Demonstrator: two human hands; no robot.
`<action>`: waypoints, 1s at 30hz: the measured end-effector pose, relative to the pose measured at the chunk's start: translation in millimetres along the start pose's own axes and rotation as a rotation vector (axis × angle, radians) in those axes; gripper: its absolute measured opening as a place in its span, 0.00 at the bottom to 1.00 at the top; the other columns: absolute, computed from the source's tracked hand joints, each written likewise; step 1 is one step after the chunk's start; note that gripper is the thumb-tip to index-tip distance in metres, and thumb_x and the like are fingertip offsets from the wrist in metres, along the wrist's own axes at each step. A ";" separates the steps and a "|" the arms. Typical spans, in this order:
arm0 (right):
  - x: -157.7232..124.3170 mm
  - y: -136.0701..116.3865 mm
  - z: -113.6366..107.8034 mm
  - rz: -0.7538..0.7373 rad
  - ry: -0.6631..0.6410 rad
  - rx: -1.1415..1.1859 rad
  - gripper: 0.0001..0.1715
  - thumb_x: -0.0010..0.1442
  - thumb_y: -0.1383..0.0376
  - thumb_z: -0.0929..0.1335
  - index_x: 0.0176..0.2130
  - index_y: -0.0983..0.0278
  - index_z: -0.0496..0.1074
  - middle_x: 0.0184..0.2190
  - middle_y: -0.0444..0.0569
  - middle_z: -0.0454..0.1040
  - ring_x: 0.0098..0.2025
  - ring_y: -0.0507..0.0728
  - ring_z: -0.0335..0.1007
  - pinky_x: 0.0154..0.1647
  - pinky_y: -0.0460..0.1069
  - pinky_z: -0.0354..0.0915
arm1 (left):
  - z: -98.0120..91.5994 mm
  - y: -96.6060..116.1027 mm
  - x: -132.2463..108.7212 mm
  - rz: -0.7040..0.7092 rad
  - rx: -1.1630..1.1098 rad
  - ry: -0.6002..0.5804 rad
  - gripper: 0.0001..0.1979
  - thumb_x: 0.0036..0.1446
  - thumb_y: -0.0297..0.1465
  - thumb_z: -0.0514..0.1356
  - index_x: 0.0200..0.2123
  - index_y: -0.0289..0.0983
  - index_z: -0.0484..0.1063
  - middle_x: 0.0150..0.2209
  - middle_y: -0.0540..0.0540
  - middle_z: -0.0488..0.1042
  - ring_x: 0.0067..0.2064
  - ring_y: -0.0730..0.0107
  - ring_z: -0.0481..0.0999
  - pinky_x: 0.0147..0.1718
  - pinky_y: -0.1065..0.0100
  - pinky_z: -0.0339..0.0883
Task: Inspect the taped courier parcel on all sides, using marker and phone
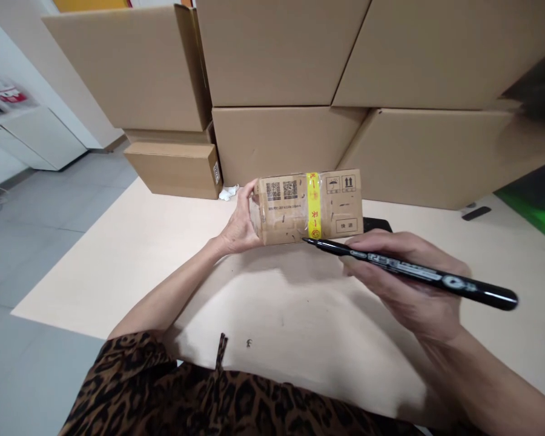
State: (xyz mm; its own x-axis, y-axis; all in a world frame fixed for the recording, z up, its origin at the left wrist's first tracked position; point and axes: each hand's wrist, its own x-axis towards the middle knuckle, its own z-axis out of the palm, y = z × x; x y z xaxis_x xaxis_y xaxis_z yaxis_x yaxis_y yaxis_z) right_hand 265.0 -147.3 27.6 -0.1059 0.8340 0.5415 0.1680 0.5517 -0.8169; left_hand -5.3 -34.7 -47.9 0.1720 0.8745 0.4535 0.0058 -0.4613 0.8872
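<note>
My left hand [241,221] grips the left end of a small cardboard box [295,212], holding it up over the table. Yellow tape [314,203] with red print runs around the box, and its near face carries two square codes, printed symbols and several short black marks. Between the thumb and fingers of my right hand [404,275] is a black marker pen [404,269], uncapped. Its tip points left, at the lower edge of the box near the yellow tape; whether it touches I cannot tell. A black object [376,225] shows partly behind the box's right end.
Large cardboard boxes [272,54] are stacked along the table's back. A smaller flat box [170,172] lies at back left, beside a crumpled white tissue [228,192]. A small black piece [476,213] lies on the table [109,260] at right. Bottles [6,91] stand on a white cabinet.
</note>
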 end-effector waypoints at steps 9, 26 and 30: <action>19.9 -18.5 35.8 -0.348 -0.033 -0.367 0.07 0.64 0.69 0.71 0.39 0.55 0.76 0.27 0.40 0.81 0.23 0.52 0.76 0.26 0.46 0.74 | -3.4 -25.9 4.7 0.413 0.430 -0.049 0.70 0.40 0.56 0.78 0.75 0.45 0.40 0.68 0.31 0.58 0.68 0.38 0.66 0.67 0.36 0.65; -12.6 4.6 -7.7 -0.556 -0.547 -0.730 0.14 0.68 0.76 0.65 0.47 0.62 0.74 0.32 0.47 0.79 0.31 0.55 0.77 0.34 0.50 0.74 | 1.2 -20.8 4.9 0.421 0.472 -0.014 0.71 0.40 0.53 0.80 0.76 0.51 0.37 0.68 0.34 0.59 0.69 0.39 0.66 0.66 0.34 0.66; -34.5 43.7 -16.8 -0.462 -0.759 -0.927 0.23 0.65 0.81 0.60 0.47 0.65 0.77 0.40 0.56 0.81 0.41 0.61 0.81 0.43 0.54 0.76 | 0.4 -22.0 4.9 0.402 0.494 -0.006 0.73 0.38 0.52 0.81 0.76 0.51 0.37 0.68 0.34 0.59 0.68 0.41 0.67 0.65 0.35 0.67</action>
State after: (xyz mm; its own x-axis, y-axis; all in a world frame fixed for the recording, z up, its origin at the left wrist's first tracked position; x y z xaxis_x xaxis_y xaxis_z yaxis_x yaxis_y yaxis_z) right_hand 292.4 -152.0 -23.4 -0.8143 0.5294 0.2382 0.5499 0.8349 0.0244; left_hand -4.2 -20.3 -65.2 0.2605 0.6188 0.7411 0.3934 -0.7690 0.5038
